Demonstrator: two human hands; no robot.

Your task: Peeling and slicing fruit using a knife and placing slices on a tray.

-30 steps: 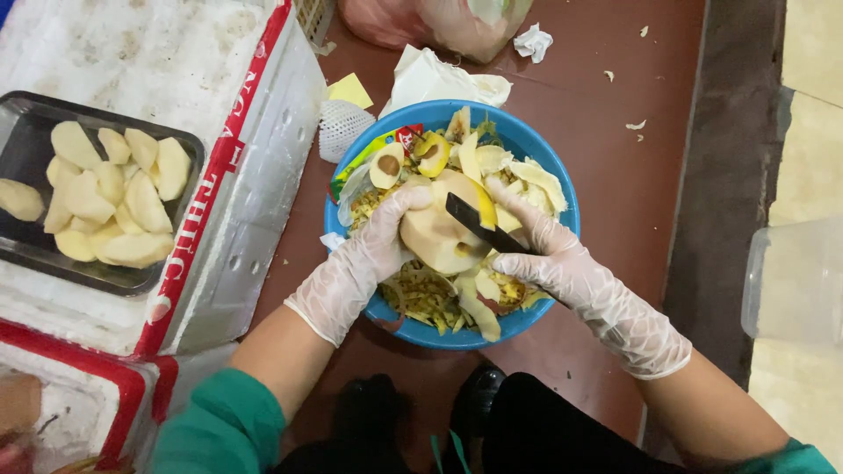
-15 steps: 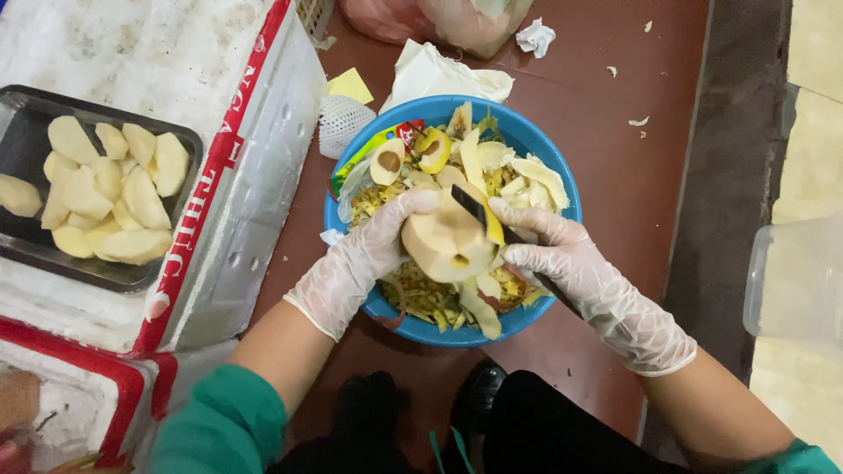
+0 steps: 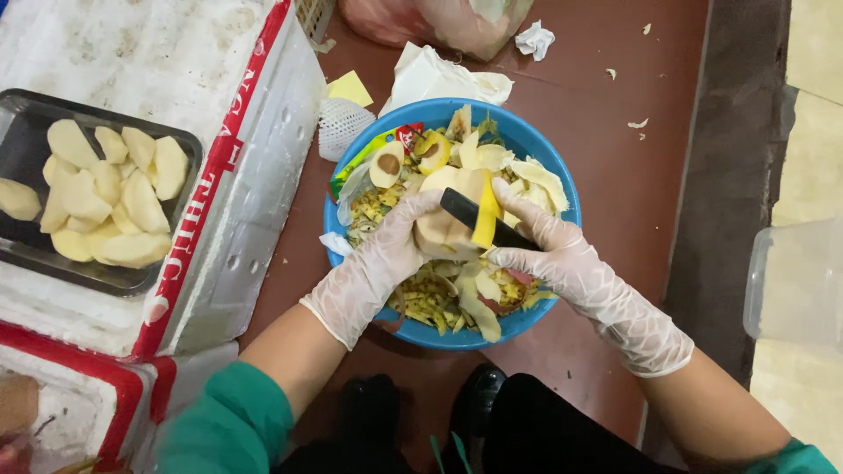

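Single head-worn view, straight down, close over the hands.

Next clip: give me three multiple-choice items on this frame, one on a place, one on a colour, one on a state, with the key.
1. Where do the peeled fruit pieces lie?
A. in the metal tray on the foam box
B. on the floor
C. in the clear tub

2. What colour is the bowl of peelings?
A. red
B. blue
C. white

3. What is the right hand doing?
A. hanging empty
B. gripping a black-handled peeler
C. resting on the tray

Key: 1 A, the pieces fill the metal tray; 2 B, its rim is blue; 3 B, the peeler lies against the fruit held by the left hand.
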